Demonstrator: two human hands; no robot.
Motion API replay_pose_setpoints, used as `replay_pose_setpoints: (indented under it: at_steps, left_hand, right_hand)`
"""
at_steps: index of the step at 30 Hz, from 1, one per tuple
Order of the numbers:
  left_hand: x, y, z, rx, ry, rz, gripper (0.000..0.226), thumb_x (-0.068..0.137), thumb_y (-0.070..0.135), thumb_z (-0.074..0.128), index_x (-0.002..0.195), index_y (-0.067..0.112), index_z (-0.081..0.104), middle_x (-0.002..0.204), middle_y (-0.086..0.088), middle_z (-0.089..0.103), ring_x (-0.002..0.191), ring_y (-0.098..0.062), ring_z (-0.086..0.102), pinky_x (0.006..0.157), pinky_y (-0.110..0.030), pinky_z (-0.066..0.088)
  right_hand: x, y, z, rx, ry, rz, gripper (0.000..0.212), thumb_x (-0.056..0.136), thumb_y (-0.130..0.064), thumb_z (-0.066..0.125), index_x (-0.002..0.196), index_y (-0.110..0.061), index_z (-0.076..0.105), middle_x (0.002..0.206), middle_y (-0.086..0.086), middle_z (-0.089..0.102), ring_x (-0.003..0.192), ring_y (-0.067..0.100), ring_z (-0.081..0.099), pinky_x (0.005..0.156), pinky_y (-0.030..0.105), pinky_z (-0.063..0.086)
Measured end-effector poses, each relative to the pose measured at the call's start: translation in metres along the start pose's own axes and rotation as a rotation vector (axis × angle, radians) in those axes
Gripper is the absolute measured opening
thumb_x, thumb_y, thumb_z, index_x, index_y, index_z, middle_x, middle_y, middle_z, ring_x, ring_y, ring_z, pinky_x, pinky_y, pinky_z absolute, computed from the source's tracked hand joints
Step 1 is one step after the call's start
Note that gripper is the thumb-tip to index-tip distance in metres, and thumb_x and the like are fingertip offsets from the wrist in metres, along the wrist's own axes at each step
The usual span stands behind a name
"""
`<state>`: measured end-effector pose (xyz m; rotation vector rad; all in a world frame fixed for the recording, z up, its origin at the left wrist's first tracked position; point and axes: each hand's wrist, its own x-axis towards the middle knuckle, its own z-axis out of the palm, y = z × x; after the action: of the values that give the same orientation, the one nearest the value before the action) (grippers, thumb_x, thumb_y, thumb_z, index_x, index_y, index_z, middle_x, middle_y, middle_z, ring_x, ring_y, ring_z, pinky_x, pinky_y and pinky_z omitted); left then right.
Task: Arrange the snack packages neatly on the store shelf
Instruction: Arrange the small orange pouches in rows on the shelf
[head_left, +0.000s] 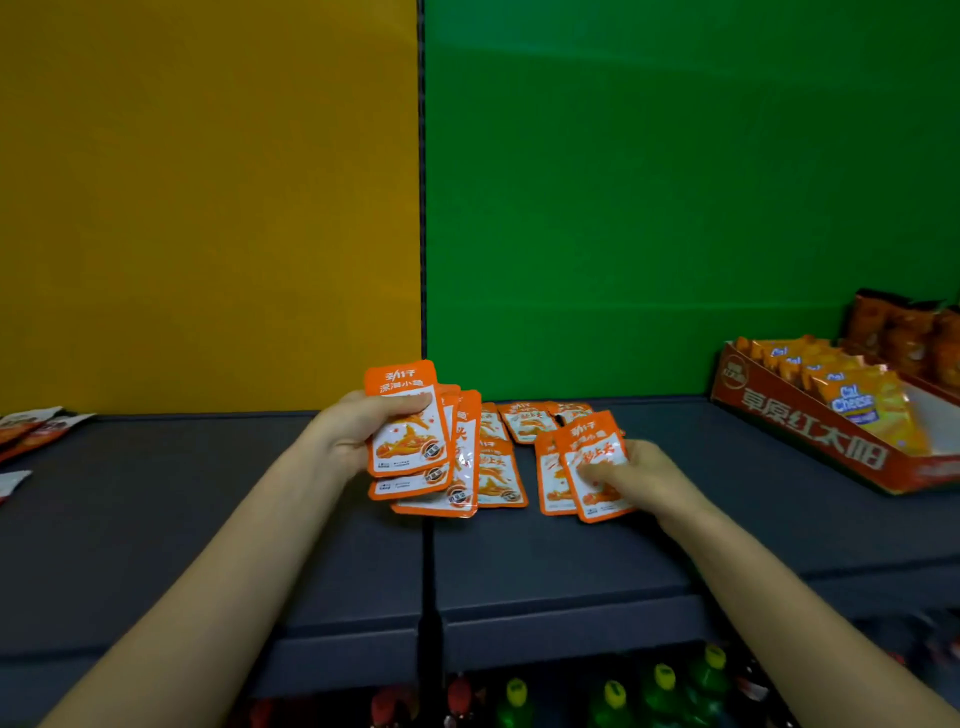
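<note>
My left hand grips a fanned stack of several orange-and-white snack packets, held upright just above the dark grey shelf. To the right, my right hand pinches two overlapping packets of the same kind, my thumb on the front one, low over the shelf. More of these packets lie flat on the shelf between and behind my hands, partly hidden by the held stack.
A red cardboard display box of yellow cheese snack bags stands at the right, darker orange bags behind it. Other packets lie at the far left. Yellow and green panels back the shelf. Bottles stand on the level below.
</note>
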<state>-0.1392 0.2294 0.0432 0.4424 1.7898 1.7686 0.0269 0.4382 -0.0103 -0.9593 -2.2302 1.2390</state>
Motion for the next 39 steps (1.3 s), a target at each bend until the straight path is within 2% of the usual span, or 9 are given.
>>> replay_pose_setpoints:
  at_steps: [2,6,17,22,24,27,29,34,39]
  left_hand:
    - [-0.001,-0.006,0.011,-0.014,0.013,-0.007,0.011,0.082,0.01,0.067,0.086,0.008,0.057,0.05,-0.005,0.069,0.042,-0.018,0.067,0.037,-0.029,0.054]
    - [-0.005,-0.017,0.024,-0.024,0.035,-0.033,0.01,0.083,0.009,0.066,0.086,0.008,0.057,0.05,-0.006,0.069,0.042,-0.018,0.067,0.038,-0.03,0.054]
    - [-0.011,-0.021,0.037,-0.004,0.092,-0.053,0.01,0.083,0.01,0.067,0.084,0.008,0.056,0.049,-0.006,0.068,0.04,-0.019,0.066,0.036,-0.031,0.054]
    - [-0.013,-0.02,0.041,0.001,0.092,-0.056,0.01,0.083,0.01,0.066,0.084,0.008,0.056,0.049,-0.007,0.068,0.04,-0.019,0.066,0.036,-0.031,0.054]
    - [-0.014,-0.019,0.042,0.003,0.093,-0.06,0.01,0.083,0.01,0.066,0.084,0.008,0.056,0.049,-0.007,0.068,0.04,-0.019,0.066,0.036,-0.03,0.053]
    - [-0.015,-0.018,0.045,-0.002,0.09,-0.06,0.01,0.083,0.011,0.066,0.084,0.009,0.056,0.048,-0.007,0.068,0.039,-0.019,0.066,0.035,-0.031,0.053]
    - [-0.017,-0.018,0.047,-0.001,0.079,-0.061,0.01,0.083,0.011,0.066,0.084,0.009,0.056,0.049,-0.007,0.069,0.04,-0.02,0.066,0.036,-0.031,0.053]
    - [-0.02,-0.018,0.054,0.003,0.054,-0.049,0.008,0.084,0.01,0.064,0.084,0.009,0.056,0.049,-0.006,0.068,0.04,-0.019,0.066,0.036,-0.03,0.053]
    - [-0.024,-0.021,0.058,0.001,0.046,-0.044,0.009,0.084,0.01,0.065,0.085,0.01,0.056,0.05,-0.006,0.069,0.04,-0.019,0.066,0.036,-0.029,0.053]
  right_hand:
    - [0.003,0.001,0.003,-0.072,0.028,-0.027,0.006,0.078,-0.024,0.07,0.079,-0.019,0.067,0.101,0.007,0.072,0.096,0.024,0.067,0.092,0.038,0.052]
    - [0.007,0.001,0.006,-0.194,0.046,-0.045,0.027,0.079,-0.035,0.066,0.099,-0.017,0.068,0.11,0.006,0.069,0.103,0.026,0.063,0.091,0.036,0.05]
    - [0.008,0.004,-0.001,-0.304,-0.1,-0.124,0.018,0.082,-0.041,0.062,0.093,-0.026,0.062,0.114,0.0,0.068,0.107,0.021,0.061,0.095,0.037,0.047]
    - [0.004,0.005,-0.006,-0.247,-0.119,-0.167,0.011,0.088,-0.038,0.058,0.086,-0.026,0.059,0.11,0.0,0.069,0.105,0.022,0.062,0.097,0.039,0.047]
    - [0.003,0.008,-0.011,-0.134,-0.143,-0.159,0.012,0.091,-0.034,0.055,0.091,-0.025,0.062,0.111,0.001,0.069,0.105,0.022,0.064,0.098,0.039,0.047]
    - [0.006,0.014,-0.026,0.094,-0.166,-0.11,0.013,0.091,-0.029,0.057,0.081,-0.025,0.063,0.108,0.005,0.071,0.099,0.022,0.066,0.098,0.039,0.048]
    - [0.013,0.023,-0.039,0.101,-0.133,-0.068,0.014,0.091,-0.03,0.057,0.08,-0.024,0.063,0.102,0.005,0.071,0.094,0.021,0.066,0.096,0.036,0.049]
    - [0.032,0.041,-0.049,-0.287,-0.015,0.008,0.037,0.086,-0.052,0.052,0.106,-0.023,0.064,0.119,0.002,0.065,0.119,0.026,0.054,0.107,0.042,0.036]
    - [0.034,0.04,-0.041,-0.535,0.082,-0.018,0.057,0.085,-0.059,0.048,0.117,-0.013,0.055,0.128,0.007,0.056,0.124,0.028,0.045,0.1,0.038,0.033]
